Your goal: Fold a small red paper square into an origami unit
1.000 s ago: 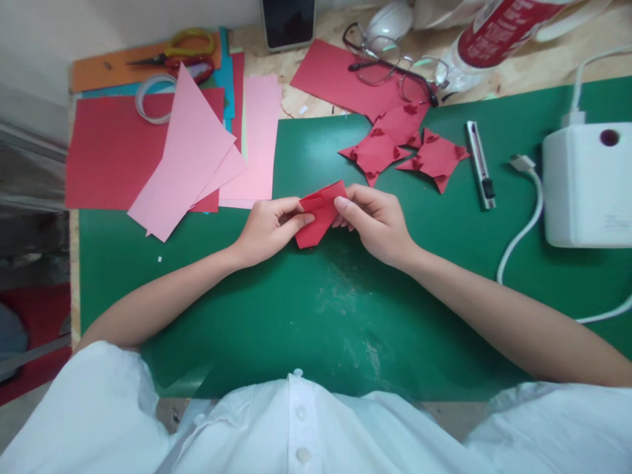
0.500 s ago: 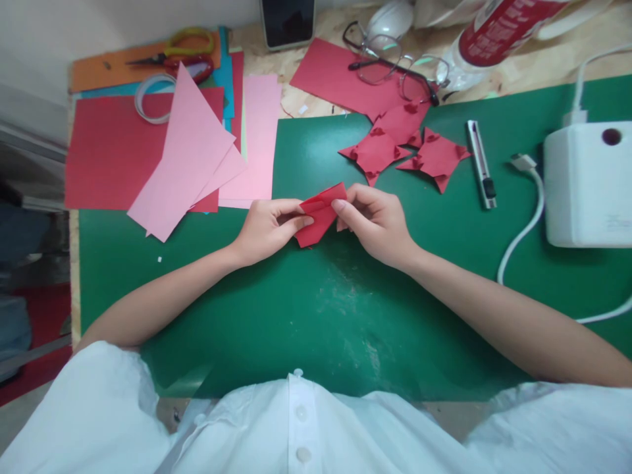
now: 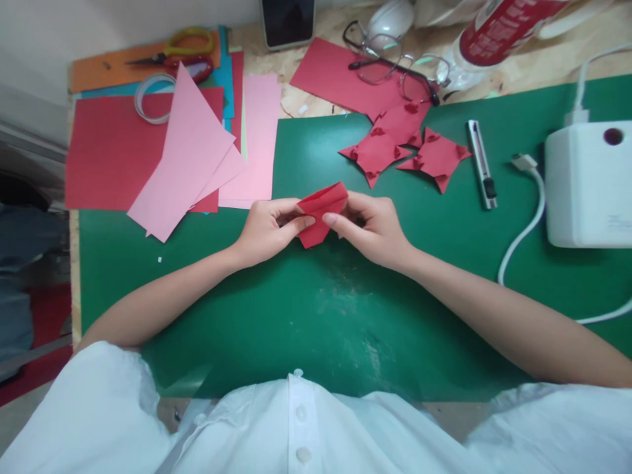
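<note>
Over the green mat [image 3: 296, 316], 2 hands [image 3: 264, 230] pinch folded red paper [image 3: 320, 203]; both thumbs [image 3: 340, 224] on top.

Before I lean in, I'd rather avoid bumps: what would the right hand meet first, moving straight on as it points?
The right hand would meet the folded red paper it holds, then probably the left hand beyond, though depth is unclear.

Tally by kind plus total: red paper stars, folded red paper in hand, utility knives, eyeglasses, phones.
Red paper stars: 3, one partly overlapped
Folded red paper in left hand and right hand: 1
Utility knife: 1
Eyeglasses: 1 pair
Phone: 1
Total: 7
</note>
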`<state>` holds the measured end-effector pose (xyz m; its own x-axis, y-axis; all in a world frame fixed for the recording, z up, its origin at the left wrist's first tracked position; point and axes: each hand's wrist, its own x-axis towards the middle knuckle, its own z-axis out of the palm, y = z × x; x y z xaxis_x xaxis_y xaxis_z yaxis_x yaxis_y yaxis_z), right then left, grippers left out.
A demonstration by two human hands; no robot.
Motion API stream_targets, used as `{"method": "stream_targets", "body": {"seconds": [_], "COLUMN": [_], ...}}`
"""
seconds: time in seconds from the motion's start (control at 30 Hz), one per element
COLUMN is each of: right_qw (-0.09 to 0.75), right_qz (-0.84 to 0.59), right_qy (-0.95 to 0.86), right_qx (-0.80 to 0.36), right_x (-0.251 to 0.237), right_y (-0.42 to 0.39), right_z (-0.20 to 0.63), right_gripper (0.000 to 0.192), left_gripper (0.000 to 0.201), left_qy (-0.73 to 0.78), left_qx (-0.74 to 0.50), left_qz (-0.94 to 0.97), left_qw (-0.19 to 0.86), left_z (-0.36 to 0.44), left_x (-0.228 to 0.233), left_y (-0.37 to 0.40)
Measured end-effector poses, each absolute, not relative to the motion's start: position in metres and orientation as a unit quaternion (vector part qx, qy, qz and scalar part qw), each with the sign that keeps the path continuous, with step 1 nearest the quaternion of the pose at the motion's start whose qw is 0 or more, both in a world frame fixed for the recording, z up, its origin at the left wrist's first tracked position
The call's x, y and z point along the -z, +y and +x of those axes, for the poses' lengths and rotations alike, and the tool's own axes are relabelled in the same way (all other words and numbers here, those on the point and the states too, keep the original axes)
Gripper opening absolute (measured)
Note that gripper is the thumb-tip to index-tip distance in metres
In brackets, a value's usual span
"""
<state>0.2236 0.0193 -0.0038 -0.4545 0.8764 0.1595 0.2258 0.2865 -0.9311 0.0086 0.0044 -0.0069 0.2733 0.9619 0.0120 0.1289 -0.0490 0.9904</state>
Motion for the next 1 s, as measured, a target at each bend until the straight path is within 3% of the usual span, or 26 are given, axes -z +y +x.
{"method": "stream_targets", "body": {"seconds": [0.13,0.33,0.63,0.9,1.0], "right_qw": [0.319,0.349,0.332,0.319,0.308], "right_qz": [-0.36,-0.343,-0.304,-0.331,-0.345], "right_qy": [-0.784,-0.795,-0.838,-0.821,-0.799], "right_qx": [-0.391,-0.358,-0.309,-0.339,-0.384], "right_x": [0.0037,0.0047,0.0116,0.0095,0.0071], "right_y": [0.019,0.0176,0.0195,0.0188,0.0181], "right_z": [0.2249,0.2242,0.2267,0.225,0.2249], "right_gripper": [0.036,0.035,0.023,0.038,0.03], "left_gripper": [0.026,0.037,0.037,0.039,0.044], "left_qy": [0.446,0.44,0.439,0.429,0.446], "left_qx": [-0.41,-0.407,-0.425,-0.456,-0.477], "left_qz": [0.604,0.612,0.595,0.589,0.569], "left_qw": [0.519,0.517,0.522,0.511,0.5], "left_z": [0.0083,0.0083,0.0084,0.006,0.0049], "left_x": [0.0093,0.011,0.012,0.0148,0.0167], "left_y": [0.0051,0.0052,0.0048,0.0061,0.0074]}}
